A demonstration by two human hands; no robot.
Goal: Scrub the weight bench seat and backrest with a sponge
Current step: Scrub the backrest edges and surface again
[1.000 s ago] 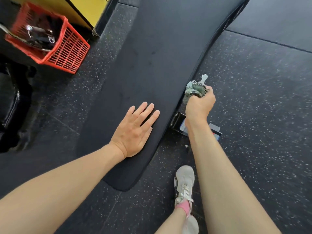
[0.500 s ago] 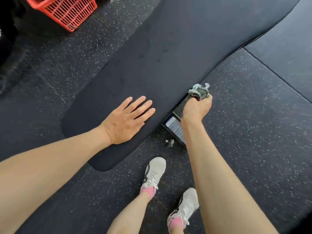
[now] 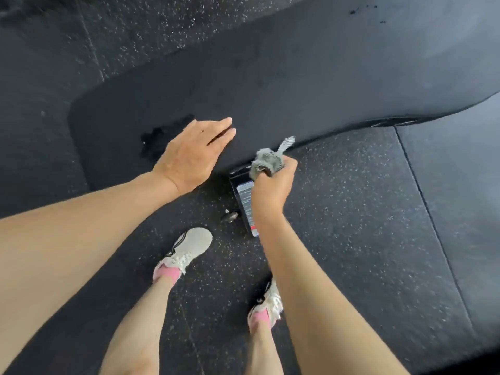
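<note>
The scrubbing is under way along the near edge of the weight bench's padded surface [image 3: 297, 77]. The right hand [image 3: 273, 189] is clenched tight around a grey-green sponge [image 3: 267, 160], which sits just at that edge, above the labelled frame plate [image 3: 244, 201] underneath. The left hand [image 3: 194, 155] is over the end of the pad with its fingers straight and close together, holding nothing. Whether its fingertips touch the pad I cannot tell. A dark, perhaps damp patch [image 3: 162, 136] lies just beside it. By my reading most of the long pad is not yet scrubbed, so the next move calls for bringing the sponge up onto the top face and running firm strokes along its length, with the free hand braced on the pad. Compared with half a second ago, the left hand no longer lies flat and spread on the pad but looks tilted up with the fingers drawn together. The red basket has left the view as the head turned, and both white shoes [image 3: 189, 250] now show on the speckled rubber floor [image 3: 351, 212]. The right hand's hold on the sponge is unchanged.
</note>
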